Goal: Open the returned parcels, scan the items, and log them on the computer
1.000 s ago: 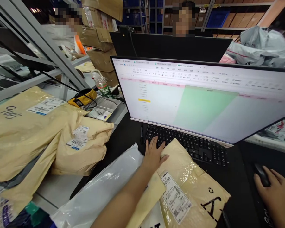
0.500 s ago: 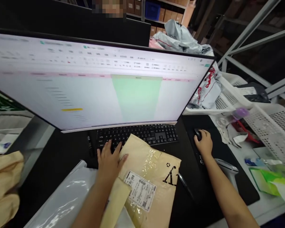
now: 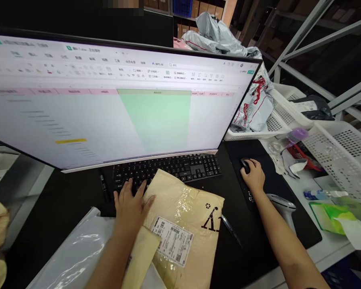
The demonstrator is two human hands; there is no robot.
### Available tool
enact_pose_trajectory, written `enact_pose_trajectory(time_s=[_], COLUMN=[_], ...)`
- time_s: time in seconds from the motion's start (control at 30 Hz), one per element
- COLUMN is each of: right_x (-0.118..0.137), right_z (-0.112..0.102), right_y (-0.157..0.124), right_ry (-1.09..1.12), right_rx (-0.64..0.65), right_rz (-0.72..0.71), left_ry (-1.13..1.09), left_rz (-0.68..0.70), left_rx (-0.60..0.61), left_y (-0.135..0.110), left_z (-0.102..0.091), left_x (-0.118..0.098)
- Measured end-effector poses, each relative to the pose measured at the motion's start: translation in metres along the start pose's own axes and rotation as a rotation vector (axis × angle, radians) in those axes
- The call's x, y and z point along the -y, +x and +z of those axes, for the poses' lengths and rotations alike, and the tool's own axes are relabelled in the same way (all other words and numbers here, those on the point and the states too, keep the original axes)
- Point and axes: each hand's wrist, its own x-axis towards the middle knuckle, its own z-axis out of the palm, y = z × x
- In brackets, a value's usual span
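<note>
My left hand (image 3: 130, 202) rests with its fingers spread on the left part of a black keyboard (image 3: 168, 168), its thumb against the edge of a tan mailer bag (image 3: 186, 216) that carries a white shipping label (image 3: 173, 241). The bag lies on the desk and overlaps the keyboard's front edge. My right hand (image 3: 254, 174) is curled over a black mouse (image 3: 245, 164) on a black desk mat (image 3: 258, 208). A wide monitor (image 3: 108, 104) above the keyboard shows a spreadsheet with a green column.
A white plastic bag (image 3: 75, 253) lies at the lower left. White mesh baskets (image 3: 333, 152) with grey bags stand on the right, beside a handheld scanner (image 3: 284, 206), a green packet (image 3: 333, 216) and a metal rack frame (image 3: 307, 44). A pen (image 3: 230, 228) lies by the mailer.
My view has swung right, away from the tan parcels on the left. Both hands have stayed on the keyboard and mouse.
</note>
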Motion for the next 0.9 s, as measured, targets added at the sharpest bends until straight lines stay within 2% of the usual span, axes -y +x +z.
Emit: enact_pose_trajectory(time_s=[0.57,0.9], right_x=[-0.001,-0.0067], right_z=[0.0013,0.0087], right_y=[-0.0001,0.0036], right_ry=[-0.004,0.096], right_rx=[-0.002,0.031], right_rz=[-0.018,-0.04], left_ry=[-0.033,-0.022], left_rz=[-0.026,-0.008], left_rx=[0.016,-0.008], left_y=[0.0007,-0.0003], left_z=[-0.003,-0.0005], left_x=[-0.0021,0.0])
